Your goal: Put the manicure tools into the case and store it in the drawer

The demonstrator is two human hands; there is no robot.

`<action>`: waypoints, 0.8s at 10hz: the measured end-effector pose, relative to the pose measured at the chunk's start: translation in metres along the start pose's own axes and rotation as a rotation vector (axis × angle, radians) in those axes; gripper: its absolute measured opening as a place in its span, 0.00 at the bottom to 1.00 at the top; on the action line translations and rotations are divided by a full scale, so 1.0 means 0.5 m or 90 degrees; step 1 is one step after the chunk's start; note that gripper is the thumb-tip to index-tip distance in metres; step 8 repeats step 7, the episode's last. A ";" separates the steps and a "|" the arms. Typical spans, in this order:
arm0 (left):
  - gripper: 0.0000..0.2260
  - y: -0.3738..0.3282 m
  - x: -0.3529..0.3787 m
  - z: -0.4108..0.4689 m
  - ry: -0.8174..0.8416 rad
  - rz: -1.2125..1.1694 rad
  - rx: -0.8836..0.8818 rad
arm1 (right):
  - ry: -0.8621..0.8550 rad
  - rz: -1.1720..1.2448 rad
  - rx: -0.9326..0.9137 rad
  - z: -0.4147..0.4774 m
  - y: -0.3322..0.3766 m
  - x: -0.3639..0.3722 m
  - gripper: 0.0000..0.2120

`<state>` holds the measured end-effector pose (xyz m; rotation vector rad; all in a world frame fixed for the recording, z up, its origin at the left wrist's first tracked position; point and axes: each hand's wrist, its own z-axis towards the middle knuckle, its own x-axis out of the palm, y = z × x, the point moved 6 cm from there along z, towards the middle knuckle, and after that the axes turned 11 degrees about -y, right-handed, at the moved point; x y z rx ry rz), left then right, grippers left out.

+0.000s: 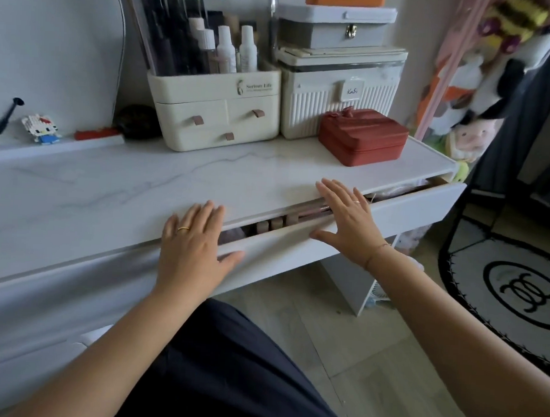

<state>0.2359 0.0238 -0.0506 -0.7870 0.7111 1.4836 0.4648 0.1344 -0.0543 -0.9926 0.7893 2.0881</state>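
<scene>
The white drawer [409, 211] under the marble tabletop stands a narrow gap ajar, with pinkish items showing inside the gap. My left hand [193, 245] lies flat with fingers apart across the table edge and the drawer front at its left end. My right hand [345, 221] rests flat on the drawer's top edge further right, fingers spread, holding nothing. No manicure case or tools can be made out in the gap.
A red zip box [363, 136] sits on the marble tabletop [111, 185] at the back right. Behind it stand a cream cosmetics organiser [215, 111] and stacked white boxes [339, 85]. A small toy figure [42, 128] stands far left. A round rug [515, 294] covers the floor at right.
</scene>
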 end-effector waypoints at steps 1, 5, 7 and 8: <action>0.32 0.031 0.010 0.005 -0.036 0.006 -0.002 | -0.032 -0.016 0.009 0.030 0.003 0.019 0.35; 0.26 0.047 0.018 0.000 -0.137 -0.039 0.018 | -0.057 -0.078 0.018 0.057 0.021 0.017 0.31; 0.16 0.142 0.018 -0.035 -0.353 0.138 0.131 | -0.085 0.076 -0.011 0.092 0.046 -0.018 0.34; 0.16 0.142 0.018 -0.035 -0.353 0.138 0.131 | -0.085 0.076 -0.011 0.092 0.046 -0.018 0.34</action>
